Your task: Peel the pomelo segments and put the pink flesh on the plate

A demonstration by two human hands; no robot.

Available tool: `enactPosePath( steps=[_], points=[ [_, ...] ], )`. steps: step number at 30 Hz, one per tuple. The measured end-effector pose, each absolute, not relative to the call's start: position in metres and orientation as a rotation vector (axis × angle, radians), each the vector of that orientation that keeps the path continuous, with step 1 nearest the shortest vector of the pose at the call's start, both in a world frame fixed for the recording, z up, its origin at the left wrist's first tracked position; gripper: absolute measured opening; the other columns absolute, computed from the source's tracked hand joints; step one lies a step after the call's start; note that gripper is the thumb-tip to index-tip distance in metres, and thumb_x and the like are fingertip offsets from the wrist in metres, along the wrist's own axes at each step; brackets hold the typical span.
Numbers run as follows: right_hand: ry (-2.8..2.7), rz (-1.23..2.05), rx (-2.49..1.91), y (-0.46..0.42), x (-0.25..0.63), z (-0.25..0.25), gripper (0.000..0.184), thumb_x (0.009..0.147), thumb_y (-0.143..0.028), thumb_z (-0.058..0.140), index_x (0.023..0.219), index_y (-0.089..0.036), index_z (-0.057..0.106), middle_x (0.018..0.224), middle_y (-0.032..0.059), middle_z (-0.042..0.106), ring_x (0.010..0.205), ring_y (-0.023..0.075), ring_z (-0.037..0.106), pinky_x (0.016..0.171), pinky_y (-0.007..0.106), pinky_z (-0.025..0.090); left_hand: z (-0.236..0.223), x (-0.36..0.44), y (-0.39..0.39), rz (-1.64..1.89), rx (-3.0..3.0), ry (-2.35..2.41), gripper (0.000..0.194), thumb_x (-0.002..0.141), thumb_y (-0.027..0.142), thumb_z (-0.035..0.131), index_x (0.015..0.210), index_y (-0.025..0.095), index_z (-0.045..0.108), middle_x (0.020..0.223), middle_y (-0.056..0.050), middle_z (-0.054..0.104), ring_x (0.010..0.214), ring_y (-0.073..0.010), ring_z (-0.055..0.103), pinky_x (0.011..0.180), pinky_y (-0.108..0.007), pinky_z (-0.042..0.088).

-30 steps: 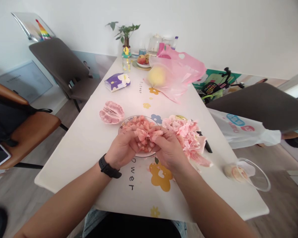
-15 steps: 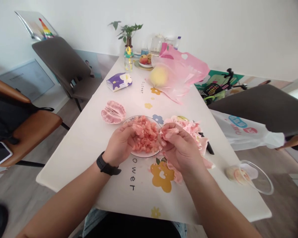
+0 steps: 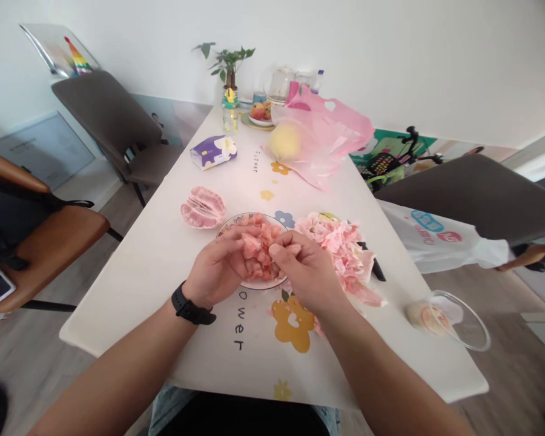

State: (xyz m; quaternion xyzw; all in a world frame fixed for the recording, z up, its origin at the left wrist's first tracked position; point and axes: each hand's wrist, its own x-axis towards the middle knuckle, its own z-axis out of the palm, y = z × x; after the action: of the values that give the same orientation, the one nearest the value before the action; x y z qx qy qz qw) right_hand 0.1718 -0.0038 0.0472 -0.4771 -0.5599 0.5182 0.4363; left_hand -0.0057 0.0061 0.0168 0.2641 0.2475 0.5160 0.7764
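Watching remotely, I see my left hand and right hand pinching narrowly on pink pomelo flesh between the fingers, over the plate. Soft pieces could slip if I squeeze too hard, dropping onto the peeled membrane pile right of the fingers.

A black strap watch, perhaps a fitness band, circles the left wrist at about 7 o'clock. Both forearms are bare; a dark top and pale denim jeans show at 6 o'clock.
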Motion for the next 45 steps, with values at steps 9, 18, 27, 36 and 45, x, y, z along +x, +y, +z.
enactPosePath(
  steps=[9, 18, 27, 36, 45],
  points=[
    [-1.395, 1.315, -1.182, -0.002, 0.166, 0.05, 0.015, 0.088, -0.039, 0.076, 0.087, -0.026, 0.068, 0.066, -0.0054, 0.053, 0.061, 0.0138, 0.051, 0.059, 0.03, 0.046, 0.017, -0.003, 0.004, 1.153, 0.593, 0.542, 0.022, 0.083, 0.025, 0.077, 0.104, 0.02, 0.079, 0.091, -0.006, 0.075, 0.076, -0.0172, 0.067, 0.065, -0.029, 0.052],
    [-1.443, 1.341, -1.32, 0.001, 0.167, 0.055, 0.023, 0.082, -0.038, 0.075, 0.071, -0.024, 0.061, 0.053, -0.0086, 0.044, 0.05, 0.0103, 0.037, 0.049, 0.026, 0.033, 0.012, -0.001, 0.004, 1.151, 0.629, 0.55, 0.023, 0.086, 0.025, 0.079, 0.108, 0.019, 0.081, 0.086, -0.005, 0.073, 0.08, -0.0186, 0.069, 0.075, -0.032, 0.057],
    [-1.341, 1.389, -1.349, 0.006, 0.164, 0.048, 0.027, 0.077, -0.035, 0.074, 0.067, -0.024, 0.051, 0.051, -0.01, 0.045, 0.047, 0.0081, 0.037, 0.047, 0.023, 0.029, 0.006, 0.003, 0.005, 1.229, 0.7, 0.587, 0.023, 0.083, 0.03, 0.089, 0.102, 0.019, 0.082, 0.085, -0.002, 0.075, 0.08, -0.0125, 0.069, 0.079, -0.025, 0.057],
    [-1.311, 1.371, -1.374, 0.009, 0.165, 0.036, 0.029, 0.076, -0.03, 0.073, 0.066, -0.024, 0.047, 0.051, -0.0093, 0.045, 0.05, 0.0085, 0.036, 0.048, 0.023, 0.027, -0.002, 0.001, 0.003, 1.303, 1.008, 0.854, 0.024, 0.089, 0.037, 0.084, 0.109, 0.023, 0.081, 0.108, -0.004, 0.078, 0.102, -0.0181, 0.071, 0.097, -0.032, 0.055],
    [-1.276, 1.474, -1.261, 0.011, 0.175, 0.034, 0.032, 0.075, -0.051, 0.086, 0.086, -0.023, 0.076, 0.056, -0.009, 0.043, 0.056, 0.0118, 0.043, 0.056, 0.028, 0.041, 0.002, -0.003, 0.005, 1.24, 0.86, 0.704, 0.026, 0.088, 0.036, 0.085, 0.111, 0.024, 0.081, 0.102, -0.004, 0.078, 0.095, -0.0166, 0.072, 0.088, -0.03, 0.059]
  ],
)
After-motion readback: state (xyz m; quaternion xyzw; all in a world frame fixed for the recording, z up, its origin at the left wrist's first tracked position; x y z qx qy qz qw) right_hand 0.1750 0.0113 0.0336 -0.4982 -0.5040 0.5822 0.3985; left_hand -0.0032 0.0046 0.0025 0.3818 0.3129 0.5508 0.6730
